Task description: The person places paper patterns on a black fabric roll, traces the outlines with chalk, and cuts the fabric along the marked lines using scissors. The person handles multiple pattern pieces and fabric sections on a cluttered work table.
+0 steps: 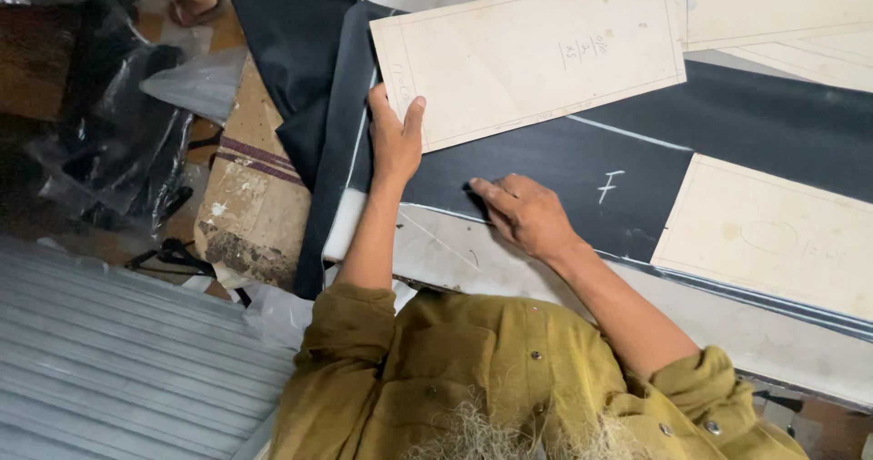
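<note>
2 bare hands work on a dark navy cloth (582, 165) spread over the pale surface (782, 342). The left hand (396, 137) lies at about 9 o'clock from the middle of the frame, palm down, its fingers flat and spread on the lower left corner of a cream cardboard pattern piece (532, 55); it presses rather than clasps, so that grip is open. The right hand (523, 213) sits just past the center toward 6 o'clock, knuckles up, fingers drawn together with the tips on the cloth; whether they pinch a bit of chalk I cannot tell, as the tips are too dark and small to read.

Pattern pieces in view: 1 large one under the left hand at 12 o'clock, 1 more at 4 o'clock (773, 237) lying flat on the cloth well apart from both hands, and at least 2 overlapping ones (791, 15) at 1 to 2 o'clock. 1 chalk mark (609, 185) shows on the cloth just beside the right hand at 3 o'clock from it, and chalk lines run along the edges of the cloth.

Both forearms come out of rolled olive-yellow sleeves (473, 369) at 6 o'clock. At 9 o'clock, off the surface, lie a worn sack (250, 205) and black plastic bags (109, 142). At 11 o'clock 1 sandalled foot (195, 7) of another person stands on the floor.
</note>
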